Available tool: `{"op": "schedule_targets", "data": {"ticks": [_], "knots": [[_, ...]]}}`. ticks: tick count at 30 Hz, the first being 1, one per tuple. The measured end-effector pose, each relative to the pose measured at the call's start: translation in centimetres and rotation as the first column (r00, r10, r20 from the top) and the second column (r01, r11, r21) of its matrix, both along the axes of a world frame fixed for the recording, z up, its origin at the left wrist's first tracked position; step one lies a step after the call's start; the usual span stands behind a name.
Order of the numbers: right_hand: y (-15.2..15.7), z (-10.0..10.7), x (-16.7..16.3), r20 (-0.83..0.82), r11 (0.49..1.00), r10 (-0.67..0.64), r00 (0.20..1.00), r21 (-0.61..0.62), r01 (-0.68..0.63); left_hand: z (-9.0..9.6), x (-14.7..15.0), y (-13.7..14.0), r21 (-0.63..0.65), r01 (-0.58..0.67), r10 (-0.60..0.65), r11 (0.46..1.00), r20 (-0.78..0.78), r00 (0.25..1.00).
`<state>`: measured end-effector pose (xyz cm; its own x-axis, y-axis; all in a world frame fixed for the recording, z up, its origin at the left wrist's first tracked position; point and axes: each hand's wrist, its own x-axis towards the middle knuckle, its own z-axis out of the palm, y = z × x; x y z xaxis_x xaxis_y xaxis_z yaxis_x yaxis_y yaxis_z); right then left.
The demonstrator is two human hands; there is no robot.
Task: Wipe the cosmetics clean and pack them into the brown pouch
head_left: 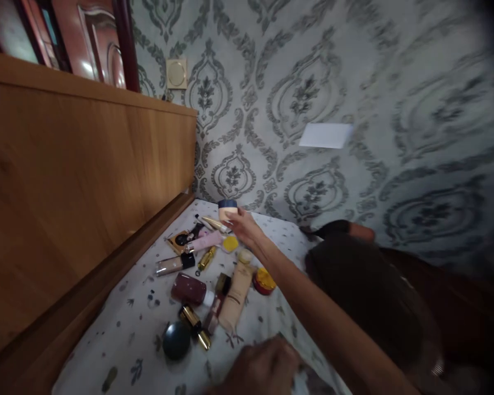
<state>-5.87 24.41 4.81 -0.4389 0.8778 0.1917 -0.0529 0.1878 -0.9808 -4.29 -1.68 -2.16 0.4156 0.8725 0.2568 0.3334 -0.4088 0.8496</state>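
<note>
At the far end of the patterned cloth, my right hand (245,226) grips a small jar (228,209) with a dark blue lid and a pale body, holding it upright. My left hand (263,367) is low in the view, blurred, its fingers curled; something whitish shows beside it, but I cannot make out what it holds. Between the hands lie a beige squeeze tube (235,296), a red jar with a yellow top (264,281), a dark red bottle with a white cap (189,289), a gold-and-black tube (195,327) and a round dark green container (176,340).
More cosmetics lie further back: a foundation bottle (173,265), a pink tube (206,241), a gold vial (206,258) and a yellow round item (230,244). A wooden panel (86,164) borders the left. A patterned wall (263,109) stands behind; a dark bag-like object (354,285) is right.
</note>
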Motion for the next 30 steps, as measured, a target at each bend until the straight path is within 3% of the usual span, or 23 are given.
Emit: {"op": "schedule_targets", "data": {"ticks": [1, 2, 4, 7, 8, 10, 12, 14, 17, 19, 21, 24, 27, 30], "knots": [[-2.1, 0.0, 1.6, -0.042, 1.0, 0.014, 0.999, -0.015, -0.014, 0.4, -0.3, -0.1, 0.157, -0.055, 0.053, 0.986, 0.016, 0.998], [-4.3, -0.1, 3.2, -0.075, 0.999, 0.019, 0.997, -0.029, -0.021, 0.9, -0.7, -0.3, 0.349, -0.128, 0.116, 0.928, 0.054, 0.992], [-8.6, -0.6, 6.2, -0.132, 0.996, 0.031, 0.991, -0.078, -0.041, 2.5, -1.6, -0.7, 0.59, -0.275, 0.206, 0.759, 0.183, 0.961], [-14.1, -1.7, 10.1, -0.166, 0.981, 0.043, 0.985, -0.18, -0.074, 4.9, -2.7, -0.8, 0.655, -0.484, 0.358, 0.58, 0.329, 0.874], [-15.7, -2.0, 11.1, -0.157, 0.981, 0.038, 0.987, -0.181, -0.067, 5.4, -2.9, -0.6, 0.657, -0.512, 0.403, 0.553, 0.326, 0.855], [-18.1, -2.4, 12.7, -0.123, 0.99, 0.039, 0.992, -0.129, -0.055, 5.9, -2.9, -0.1, 0.703, -0.417, 0.436, 0.576, 0.168, 0.884], [-19.9, -2.7, 13.7, -0.078, 0.996, 0.045, 0.996, -0.069, -0.051, 5.9, -2.6, 0.6, 0.723, -0.235, 0.391, 0.649, -0.052, 0.919], [-21.2, -2.9, 14.2, -0.024, 0.997, 0.058, 0.998, -0.046, -0.059, 5.8, -2.2, 1.1, 0.659, -0.178, 0.351, 0.731, -0.14, 0.926], [-22.3, -3.5, 14.5, -0.044, 0.997, 0.078, 0.996, -0.023, -0.079, 6.0, -1.5, 1.6, 0.445, -0.285, 0.316, 0.849, 0.003, 0.949], [-22.8, -4.0, 14.7, -0.089, 1.0, 0.026, 0.996, 0.01, -0.026, 6.1, -0.8, 1.7, 0.286, -0.358, 0.32, 0.889, 0.171, 0.932], [-23.2, -4.7, 14.9, -0.102, 0.995, -0.086, 0.991, 0.045, 0.091, 5.8, 0.1, 1.7, 0.147, -0.451, 0.394, 0.88, 0.301, 0.868], [-23.6, -5.6, 15.0, -0.076, 0.964, -0.243, 0.967, 0.097, 0.249, 4.8, 1.4, 1.5, 0.03, -0.554, 0.51, 0.832, 0.355, 0.784], [-23.9, -5.6, 15.3, -0.054, 0.938, -0.323, 0.945, 0.115, 0.327, 3.9, 2.2, 0.9, 0.1, -0.592, 0.53, 0.8, 0.345, 0.774], [-23.8, -5.2, 15.7, -0.034, 0.937, -0.34, 0.94, 0.078, 0.342, 3.5, 2.4, 0.1, 0.308, -0.568, 0.504, 0.763, 0.267, 0.821]]}}
